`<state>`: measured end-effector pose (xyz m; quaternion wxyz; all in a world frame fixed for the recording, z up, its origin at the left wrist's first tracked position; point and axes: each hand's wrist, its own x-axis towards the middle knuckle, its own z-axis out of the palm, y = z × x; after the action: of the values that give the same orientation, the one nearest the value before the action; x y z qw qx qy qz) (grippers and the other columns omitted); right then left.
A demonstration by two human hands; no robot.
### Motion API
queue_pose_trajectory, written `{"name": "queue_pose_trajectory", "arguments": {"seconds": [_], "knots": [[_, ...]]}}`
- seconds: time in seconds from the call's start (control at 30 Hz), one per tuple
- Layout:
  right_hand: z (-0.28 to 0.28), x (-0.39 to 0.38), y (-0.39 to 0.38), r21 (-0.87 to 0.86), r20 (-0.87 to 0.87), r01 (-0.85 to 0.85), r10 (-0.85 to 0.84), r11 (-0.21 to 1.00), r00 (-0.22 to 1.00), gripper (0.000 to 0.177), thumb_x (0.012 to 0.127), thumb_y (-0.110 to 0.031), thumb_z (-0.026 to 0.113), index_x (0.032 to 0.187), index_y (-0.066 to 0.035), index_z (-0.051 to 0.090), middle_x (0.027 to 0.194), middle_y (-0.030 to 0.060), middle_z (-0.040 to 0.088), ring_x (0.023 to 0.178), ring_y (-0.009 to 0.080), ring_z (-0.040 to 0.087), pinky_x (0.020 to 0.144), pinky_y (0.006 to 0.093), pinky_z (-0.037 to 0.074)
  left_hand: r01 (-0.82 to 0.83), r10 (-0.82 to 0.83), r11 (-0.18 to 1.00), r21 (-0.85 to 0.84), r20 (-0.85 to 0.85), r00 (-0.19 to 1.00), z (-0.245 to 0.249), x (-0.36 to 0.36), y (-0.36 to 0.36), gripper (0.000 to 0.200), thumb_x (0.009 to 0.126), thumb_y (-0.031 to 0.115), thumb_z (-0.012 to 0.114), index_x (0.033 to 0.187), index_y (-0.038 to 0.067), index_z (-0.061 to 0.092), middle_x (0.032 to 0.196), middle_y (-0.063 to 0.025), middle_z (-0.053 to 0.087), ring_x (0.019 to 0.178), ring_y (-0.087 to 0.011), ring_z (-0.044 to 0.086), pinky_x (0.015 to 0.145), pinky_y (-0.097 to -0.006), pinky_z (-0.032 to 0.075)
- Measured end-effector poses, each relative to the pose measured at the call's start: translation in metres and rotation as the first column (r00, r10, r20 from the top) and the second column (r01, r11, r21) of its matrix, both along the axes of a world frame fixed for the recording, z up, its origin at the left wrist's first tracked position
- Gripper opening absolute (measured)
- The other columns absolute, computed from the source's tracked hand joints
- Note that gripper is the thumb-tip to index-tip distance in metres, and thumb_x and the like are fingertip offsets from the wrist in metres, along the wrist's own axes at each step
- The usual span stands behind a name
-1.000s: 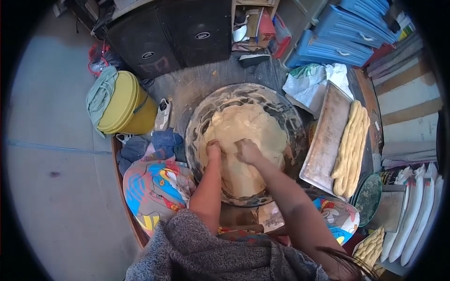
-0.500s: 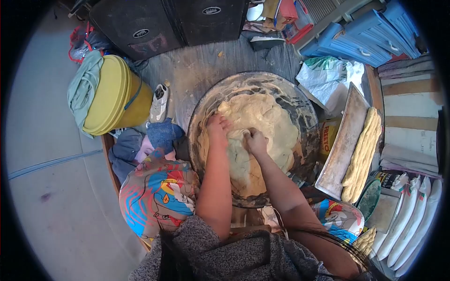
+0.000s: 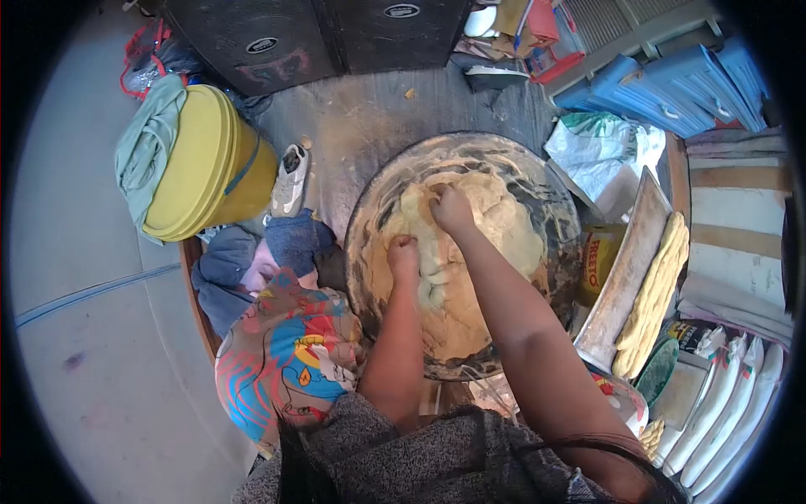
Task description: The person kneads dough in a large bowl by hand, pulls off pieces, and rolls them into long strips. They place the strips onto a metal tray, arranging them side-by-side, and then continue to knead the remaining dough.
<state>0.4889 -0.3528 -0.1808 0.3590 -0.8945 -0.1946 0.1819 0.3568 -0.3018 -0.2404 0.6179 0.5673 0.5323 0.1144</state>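
Right hand (image 3: 452, 210), curled closed, and left hand (image 3: 403, 254), fisted nearer left, touch dough (image 3: 504, 220) in 1 basin (image 3: 559, 206), any grip on dough unclear.

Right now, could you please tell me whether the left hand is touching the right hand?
Apart; the head view shows pale dough between the left hand and right hand.

Compared with half a second ago, the right hand (image 3: 452, 210) now lies farther from the wearer, on the far part of the dough (image 3: 504, 225). The left hand (image 3: 404, 254), its fingers outstretched then, is now curled and nearer the wearer.
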Motion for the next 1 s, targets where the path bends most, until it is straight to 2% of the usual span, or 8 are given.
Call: {"name": "queue_pose_trajectory", "arguments": {"seconds": [0.07, 0.3, 0.37, 0.47, 0.6, 0.8, 0.9, 1.0], "knots": [[-0.006, 0.008, 0.027, -0.518, 0.075, -0.112, 0.176, 0.848, 0.982, 0.047, 0.077, -0.036, 0.058, 0.114, -0.007, 0.055, 0.118, 0.0166, 0.051, 0.111, 0.0322, 0.048, 0.094, 0.0513, 0.033, -0.113, 0.145, 0.907, -0.406, 0.048, 0.988, 0.008, -0.002, 0.008, 0.007, 0.078, 0.01, 0.058, 0.08, 0.003, 0.059, 0.065, -0.0018, 0.052, 0.057, -0.0141, 0.047, 0.055, -0.0297, 0.04], [-0.026, -0.021, 0.049, -0.705, 0.226, -0.034, 0.27, 0.708, 0.936, 0.058, 0.075, -0.033, 0.062, 0.124, -0.01, 0.044, 0.122, 0.0164, 0.048, 0.116, 0.0361, 0.042, 0.104, 0.0494, 0.021, -0.174, 0.178, 0.898, -0.405, -0.028, 0.984, 0.012, 0.002, 0.014, 0.009, 0.083, 0.01, 0.053, 0.076, 0.004, 0.055, 0.062, -0.0013, 0.049, 0.053, -0.0111, 0.046, 0.049, -0.0266, 0.037], [-0.03, -0.02, 0.04, -0.424, 0.101, -0.307, 0.382, 0.852, 0.919, 0.049, 0.073, -0.026, 0.064, 0.115, -0.008, 0.046, 0.118, 0.0165, 0.05, 0.111, 0.0337, 0.046, 0.1, 0.0479, 0.03, -0.202, 0.221, 0.864, -0.461, -0.012, 0.975, 0.004, -0.001, 0.014, 0.009, 0.084, 0.011, 0.053, 0.078, 0.004, 0.056, 0.061, -0.0017, 0.05, 0.052, -0.0118, 0.047, 0.047, -0.0268, 0.038], [-0.006, -0.022, 0.027, -0.237, -0.26, -0.305, 0.243, 0.922, 0.935, 0.042, 0.071, -0.017, 0.064, 0.107, -0.006, 0.045, 0.117, 0.0167, 0.05, 0.108, 0.032, 0.049, 0.092, 0.0443, 0.039, -0.24, 0.281, 0.83, -0.504, 0.006, 0.96, 0.009, -0.002, 0.014, 0.008, 0.085, 0.012, 0.052, 0.082, 0.005, 0.056, 0.062, -0.0019, 0.051, 0.052, -0.0121, 0.047, 0.046, -0.0264, 0.038], [-0.006, -0.028, 0.014, -0.108, -0.133, -0.239, 0.224, 0.965, 0.965, 0.047, 0.072, -0.013, 0.061, 0.115, -0.005, 0.044, 0.116, 0.0182, 0.05, 0.107, 0.0351, 0.049, 0.085, 0.0414, 0.044, -0.3, 0.376, 0.795, -0.527, 0.04, 0.926, 0.011, -0.005, 0.011, 0.007, 0.085, 0.01, 0.053, 0.085, 0.003, 0.056, 0.064, -0.0042, 0.054, 0.052, -0.013, 0.05, 0.046, -0.0261, 0.04], [-0.012, -0.034, 0.055, -0.589, 0.054, -0.291, 0.396, 0.754, 0.917, 0.058, 0.07, -0.007, 0.06, 0.125, -0.005, 0.042, 0.11, 0.0206, 0.052, 0.105, 0.0394, 0.048, 0.092, 0.0443, 0.038, -0.239, 0.394, 0.746, -0.621, 0.122, 0.911, 0.016, -0.019, 0.014, 0.007, 0.087, 0.006, 0.049, 0.09, 0.005, 0.055, 0.073, -0.0076, 0.057, 0.057, -0.0173, 0.054, 0.049, -0.0292, 0.044], [-0.009, -0.05, 0.042, -0.547, 0.119, -0.287, 0.413, 0.786, 0.903, 0.051, 0.067, -0.005, 0.062, 0.116, -0.008, 0.049, 0.112, 0.0201, 0.053, 0.106, 0.0397, 0.048, 0.096, 0.0451, 0.034, -0.269, 0.497, 0.682, -0.68, 0.162, 0.852, 0.004, -0.024, 0.015, 0.007, 0.087, 0.007, 0.048, 0.089, 0.006, 0.055, 0.074, -0.0081, 0.058, 0.059, -0.0196, 0.055, 0.051, -0.0302, 0.045], [0.003, -0.059, 0.002, -0.128, -0.04, -0.563, 0.563, 0.817, 0.826, 0.044, 0.062, -0.001, 0.059, 0.105, -0.007, 0.053, 0.105, 0.0197, 0.056, 0.107, 0.0381, 0.049, 0.1, 0.0488, 0.031, -0.365, 0.491, 0.681, -0.635, 0.026, 0.871, 0.001, -0.021, 0.013, 0.009, 0.087, 0.012, 0.048, 0.088, 0.006, 0.054, 0.074, -0.0085, 0.059, 0.062, -0.0199, 0.057, 0.052, -0.0295, 0.046]]}}
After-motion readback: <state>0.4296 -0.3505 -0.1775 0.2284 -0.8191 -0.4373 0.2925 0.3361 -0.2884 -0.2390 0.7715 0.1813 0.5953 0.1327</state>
